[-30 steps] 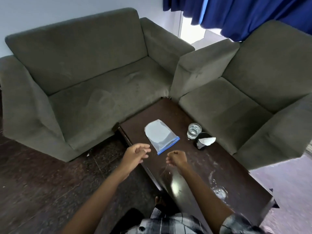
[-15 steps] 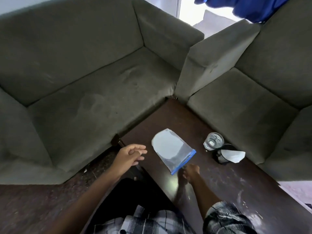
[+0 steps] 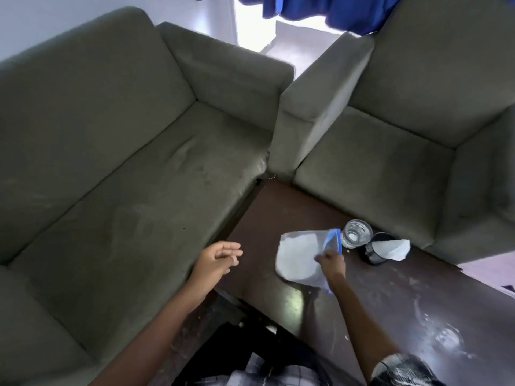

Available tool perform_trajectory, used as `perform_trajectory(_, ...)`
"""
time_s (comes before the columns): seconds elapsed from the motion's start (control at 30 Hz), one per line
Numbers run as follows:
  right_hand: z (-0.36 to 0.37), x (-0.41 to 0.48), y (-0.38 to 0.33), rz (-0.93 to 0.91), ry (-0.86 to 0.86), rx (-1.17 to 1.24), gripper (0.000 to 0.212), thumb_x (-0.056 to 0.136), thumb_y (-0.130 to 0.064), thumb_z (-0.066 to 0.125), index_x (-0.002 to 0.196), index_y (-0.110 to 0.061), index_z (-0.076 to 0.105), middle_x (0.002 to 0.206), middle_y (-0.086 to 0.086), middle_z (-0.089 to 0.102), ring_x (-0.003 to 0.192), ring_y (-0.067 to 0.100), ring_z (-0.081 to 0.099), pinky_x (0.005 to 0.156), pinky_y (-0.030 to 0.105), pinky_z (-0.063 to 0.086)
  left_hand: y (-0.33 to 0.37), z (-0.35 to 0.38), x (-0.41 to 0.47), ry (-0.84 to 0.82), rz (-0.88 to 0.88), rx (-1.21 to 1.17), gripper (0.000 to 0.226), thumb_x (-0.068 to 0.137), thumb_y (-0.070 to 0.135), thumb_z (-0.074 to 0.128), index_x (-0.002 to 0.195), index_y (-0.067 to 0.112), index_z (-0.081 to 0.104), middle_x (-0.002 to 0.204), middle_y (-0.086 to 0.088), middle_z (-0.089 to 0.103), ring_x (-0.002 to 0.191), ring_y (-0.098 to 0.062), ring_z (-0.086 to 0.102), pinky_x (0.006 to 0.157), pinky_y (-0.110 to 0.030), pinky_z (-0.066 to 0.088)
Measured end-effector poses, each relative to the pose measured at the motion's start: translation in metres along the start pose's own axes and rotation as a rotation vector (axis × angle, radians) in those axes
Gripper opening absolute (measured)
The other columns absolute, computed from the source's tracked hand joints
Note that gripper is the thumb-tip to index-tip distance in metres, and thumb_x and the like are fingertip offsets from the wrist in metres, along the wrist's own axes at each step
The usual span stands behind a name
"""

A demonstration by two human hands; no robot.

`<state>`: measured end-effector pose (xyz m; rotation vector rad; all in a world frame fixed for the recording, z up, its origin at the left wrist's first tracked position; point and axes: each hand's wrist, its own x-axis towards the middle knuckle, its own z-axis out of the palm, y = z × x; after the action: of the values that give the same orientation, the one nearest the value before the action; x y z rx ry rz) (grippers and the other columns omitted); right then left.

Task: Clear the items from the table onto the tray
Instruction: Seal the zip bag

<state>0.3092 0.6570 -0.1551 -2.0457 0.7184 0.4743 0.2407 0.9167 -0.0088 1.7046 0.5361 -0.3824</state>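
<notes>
The right hand (image 3: 331, 265), low and just right of the frame's centre, pinches a clear zip-lock bag (image 3: 298, 257) at its blue seal strip, with the fingers curled round that edge. The bag holds something flat, round and pale. Its sealed end is raised and crumpled in the grip, while the pale end points toward the left of the frame, over the dark brown coffee table (image 3: 281, 210). Whether that end touches the tabletop cannot be told. The left hand (image 3: 216, 260) hovers to the left of the bag, apart from it, at the table's left edge. Its fingers are loosely spread and slightly bent, holding nothing.

Just right of the bag a clear drinking glass (image 3: 357, 237) stands upright. Beside it, further right, is a black cup (image 3: 372, 253) with a white piece of paper (image 3: 393, 248) lying across its mouth. Pale smears (image 3: 446, 339) mark the tabletop in the lower right of the frame.

A grey-green sofa (image 3: 111, 162) fills the left half of the frame and a matching one (image 3: 390, 129) the upper right, their arms meeting near the table's far corner. A blue curtain (image 3: 315, 9) hangs along the top edge, and a checked sleeve (image 3: 401, 369) shows at the bottom right
</notes>
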Motion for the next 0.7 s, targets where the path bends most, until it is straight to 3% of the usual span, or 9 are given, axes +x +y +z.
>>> perform_trajectory(0.1, -0.049, -0.025, -0.036, -0.185, 0.015, -0.055, 0.033, 0.078, 0.0, 0.062, 0.053, -0.012, 0.045, 0.06, 0.008, 0.05, 0.066, 0.02, 0.046, 0.047, 0.017, 0.03, 0.032, 0.017, 0.007, -0.083, 0.069, 0.049, 0.025, 0.085, -0.001, 0.057, 0.096, 0.02, 0.063, 0.092, 0.006, 0.068, 0.085, -0.013, 0.062, 0.067, -0.018, 0.045)
perform_trajectory(0.23, -0.126, -0.058, -0.07, -0.376, 0.064, -0.309, 0.015, 0.076, -0.002, 0.06, 0.063, -0.005, 0.053, 0.076, 0.012, 0.057, 0.072, 0.02, 0.048, 0.063, 0.028, 0.035, 0.066, 0.054, 0.015, -0.184, 0.227, 0.143, 0.019, 0.082, 0.009, 0.068, 0.095, 0.022, 0.063, 0.09, 0.007, 0.067, 0.083, -0.012, 0.064, 0.071, -0.014, 0.048)
perform_trajectory(0.3, -0.164, -0.08, -0.085, -0.457, 0.055, -0.401, 0.017, 0.076, -0.003, 0.059, 0.065, -0.015, 0.054, 0.078, 0.003, 0.056, 0.075, 0.017, 0.049, 0.067, 0.028, 0.037, 0.081, 0.076, 0.017, -0.202, 0.354, 0.253, 0.025, 0.078, 0.014, 0.072, 0.1, 0.024, 0.063, 0.095, 0.011, 0.065, 0.084, -0.01, 0.063, 0.076, -0.017, 0.046)
perform_trajectory(0.43, -0.234, -0.122, -0.106, -0.591, -0.033, -0.489, 0.016, 0.074, -0.002, 0.062, 0.07, -0.017, 0.058, 0.074, -0.003, 0.058, 0.073, 0.01, 0.053, 0.075, 0.029, 0.045, 0.112, 0.12, 0.012, -0.187, 0.592, 0.429, 0.057, 0.07, 0.025, 0.079, 0.122, 0.023, 0.058, 0.115, 0.013, 0.052, 0.105, -0.013, 0.053, 0.089, -0.026, 0.046)
perform_trajectory(0.5, -0.264, -0.138, -0.11, -0.638, -0.087, -0.474, 0.01, 0.072, -0.001, 0.066, 0.07, -0.009, 0.06, 0.07, -0.005, 0.055, 0.067, 0.0, 0.049, 0.073, 0.025, 0.045, 0.126, 0.139, 0.005, -0.313, 0.598, 0.395, 0.079, 0.061, 0.039, 0.082, 0.132, 0.026, 0.049, 0.124, 0.014, 0.049, 0.113, -0.011, 0.049, 0.097, -0.029, 0.044)
perform_trajectory(0.57, -0.287, -0.153, -0.111, -0.661, -0.141, -0.439, 0.009, 0.07, -0.002, 0.068, 0.072, -0.001, 0.059, 0.07, 0.001, 0.055, 0.068, 0.003, 0.047, 0.073, 0.028, 0.046, 0.14, 0.157, -0.007, -0.531, 0.517, 0.268, 0.091, 0.057, 0.045, 0.083, 0.136, 0.031, 0.041, 0.128, 0.013, 0.053, 0.116, -0.008, 0.053, 0.097, -0.028, 0.046)
perform_trajectory(0.63, -0.307, -0.167, -0.109, -0.662, -0.182, -0.371, 0.012, 0.068, -0.002, 0.069, 0.074, 0.003, 0.06, 0.072, 0.003, 0.055, 0.07, 0.007, 0.049, 0.071, 0.027, 0.045, 0.15, 0.177, -0.021, -0.701, 0.472, 0.166, 0.071, 0.065, 0.032, 0.083, 0.127, 0.033, 0.048, 0.119, 0.011, 0.064, 0.109, -0.007, 0.062, 0.089, -0.025, 0.052)
perform_trajectory(0.7, -0.322, -0.175, -0.107, -0.657, -0.197, -0.308, 0.013, 0.063, -0.003, 0.066, 0.071, 0.004, 0.059, 0.071, 0.001, 0.053, 0.068, 0.004, 0.048, 0.066, 0.021, 0.042, 0.155, 0.194, -0.036, -0.745, 0.433, 0.128, 0.044, 0.071, 0.023, 0.08, 0.111, 0.028, 0.06, 0.106, 0.006, 0.071, 0.099, -0.011, 0.068, 0.082, -0.026, 0.055)
